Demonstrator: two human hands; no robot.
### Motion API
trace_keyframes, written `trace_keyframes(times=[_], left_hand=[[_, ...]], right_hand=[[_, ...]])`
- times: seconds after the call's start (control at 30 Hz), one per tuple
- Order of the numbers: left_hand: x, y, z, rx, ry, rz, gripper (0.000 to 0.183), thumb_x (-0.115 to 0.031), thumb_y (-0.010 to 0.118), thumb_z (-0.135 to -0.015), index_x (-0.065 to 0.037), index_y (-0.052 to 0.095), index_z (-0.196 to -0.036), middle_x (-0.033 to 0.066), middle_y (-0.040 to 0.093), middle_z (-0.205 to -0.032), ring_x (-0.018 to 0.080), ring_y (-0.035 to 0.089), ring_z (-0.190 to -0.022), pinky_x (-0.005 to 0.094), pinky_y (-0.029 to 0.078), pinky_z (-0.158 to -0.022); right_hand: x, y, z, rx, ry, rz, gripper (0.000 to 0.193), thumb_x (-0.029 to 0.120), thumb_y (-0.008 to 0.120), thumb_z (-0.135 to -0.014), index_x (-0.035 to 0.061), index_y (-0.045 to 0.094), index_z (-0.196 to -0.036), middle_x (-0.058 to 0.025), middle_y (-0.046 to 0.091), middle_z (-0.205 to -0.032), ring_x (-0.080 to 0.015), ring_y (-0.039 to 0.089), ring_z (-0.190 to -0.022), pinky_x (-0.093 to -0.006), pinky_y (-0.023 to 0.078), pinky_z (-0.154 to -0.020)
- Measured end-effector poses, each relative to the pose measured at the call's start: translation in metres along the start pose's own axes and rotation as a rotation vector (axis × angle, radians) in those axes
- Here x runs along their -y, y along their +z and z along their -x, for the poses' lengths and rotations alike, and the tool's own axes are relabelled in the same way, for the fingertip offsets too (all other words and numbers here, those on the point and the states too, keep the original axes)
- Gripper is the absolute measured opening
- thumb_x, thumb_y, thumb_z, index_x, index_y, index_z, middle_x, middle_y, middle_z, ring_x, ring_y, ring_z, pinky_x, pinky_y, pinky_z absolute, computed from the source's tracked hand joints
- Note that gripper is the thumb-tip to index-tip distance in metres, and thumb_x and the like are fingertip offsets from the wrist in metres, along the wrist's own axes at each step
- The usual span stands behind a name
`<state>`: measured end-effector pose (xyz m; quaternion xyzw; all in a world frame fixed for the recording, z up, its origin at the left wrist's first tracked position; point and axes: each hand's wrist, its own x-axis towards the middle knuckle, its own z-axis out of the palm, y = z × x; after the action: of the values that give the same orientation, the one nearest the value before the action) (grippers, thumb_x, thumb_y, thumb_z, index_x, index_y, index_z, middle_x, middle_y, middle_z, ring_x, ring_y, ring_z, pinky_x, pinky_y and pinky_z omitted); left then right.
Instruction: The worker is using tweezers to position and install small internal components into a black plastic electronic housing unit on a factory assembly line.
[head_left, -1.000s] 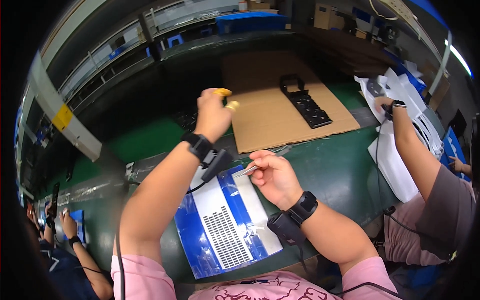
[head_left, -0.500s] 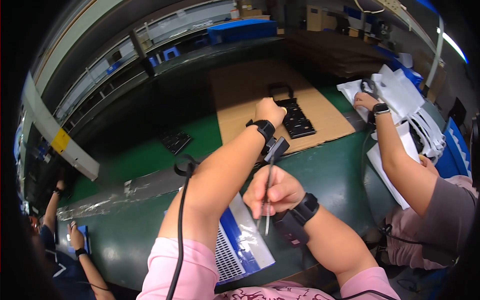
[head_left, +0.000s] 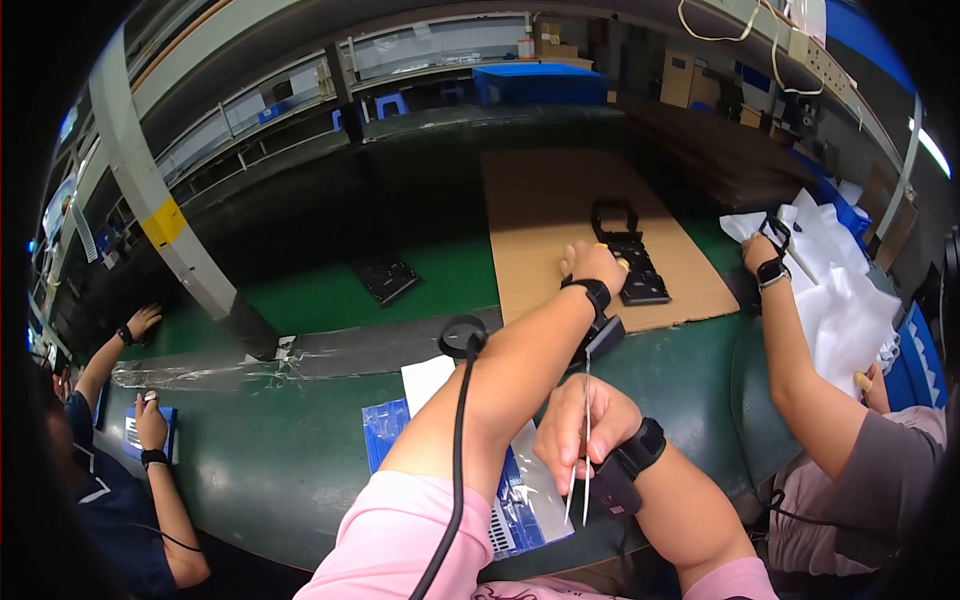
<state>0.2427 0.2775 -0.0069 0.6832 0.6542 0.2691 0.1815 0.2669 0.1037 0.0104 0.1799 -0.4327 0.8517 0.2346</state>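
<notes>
L hand has swung from left of cardboard to blk part lying on it; fingers at its left edge, can't tell if gripping. R hand fingers clamped on tweezers, tips down, apart, near blue/white sheet.

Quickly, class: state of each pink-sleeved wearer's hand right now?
Left hand: at the edge of the black bracket; grip cannot be told.
Right hand: closed, holding metal tweezers.
</notes>
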Motion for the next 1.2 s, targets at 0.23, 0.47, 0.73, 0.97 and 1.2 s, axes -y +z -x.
trace_keyframes(times=[0.23,0.47,0.73,0.97,1.2], left_hand=[[0.028,-0.088,-0.005,-0.109,0.154,0.043,0.033,-0.015,0.067,-0.066,0.004,0.06,-0.092,0.0236,0.061,-0.089,0.0329,0.06,-0.085,0.0368,0.048,-0.077],[0.133,-0.209,0.128,0.089,-0.143,1.201,0.009,-0.012,0.061,-0.081,-0.003,0.058,-0.081,-0.0004,0.054,-0.074,0.0083,0.048,-0.067,0.022,0.038,-0.064],[0.157,-0.215,0.277,-0.42,-0.212,1.372,0.047,-0.01,0.049,-0.073,0.001,0.043,-0.118,0.0094,0.055,-0.1,0.0157,0.056,-0.086,0.0302,0.049,-0.075],[0.167,-0.204,0.273,-0.397,-0.293,1.415,0.046,-0.018,0.051,-0.078,-0.002,0.041,-0.12,0.0082,0.054,-0.102,0.0153,0.055,-0.086,0.0297,0.049,-0.075],[0.16,-0.2,0.288,-0.337,-0.346,1.45,0.043,-0.014,0.047,-0.087,-0.004,0.036,-0.127,0.0068,0.052,-0.112,0.0164,0.052,-0.1,0.0295,0.043,-0.086]], right_hand=[[0.009,-0.013,0.0,0.04,0.011,0.052,0.023,0.008,0.069,-0.069,-0.0079,0.063,-0.084,-0.029,0.061,-0.075,-0.0196,0.053,-0.048,-0.0272,0.041,-0.044],[-0.024,0.003,-0.024,-0.851,0.107,0.168,0.01,0.006,0.061,-0.078,-0.0017,0.06,-0.084,-0.0103,0.062,-0.073,-0.0093,0.055,-0.054,-0.0189,0.044,-0.048],[-0.064,0.018,-0.038,-1.05,0.051,0.644,0.015,0.003,0.059,-0.078,-0.0032,0.057,-0.091,-0.0064,0.061,-0.071,-0.005,0.054,-0.054,-0.0166,0.041,-0.046],[-0.074,0.01,-0.037,-1.101,0.173,0.735,0.015,0.003,0.06,-0.077,-0.0025,0.057,-0.091,-0.0067,0.061,-0.07,-0.0048,0.054,-0.053,-0.0161,0.04,-0.043],[-0.076,0.009,-0.04,-1.159,0.19,0.679,0.014,0.001,0.06,-0.076,-0.0017,0.058,-0.09,-0.0048,0.06,-0.069,-0.0046,0.052,-0.052,-0.0159,0.04,-0.044]])
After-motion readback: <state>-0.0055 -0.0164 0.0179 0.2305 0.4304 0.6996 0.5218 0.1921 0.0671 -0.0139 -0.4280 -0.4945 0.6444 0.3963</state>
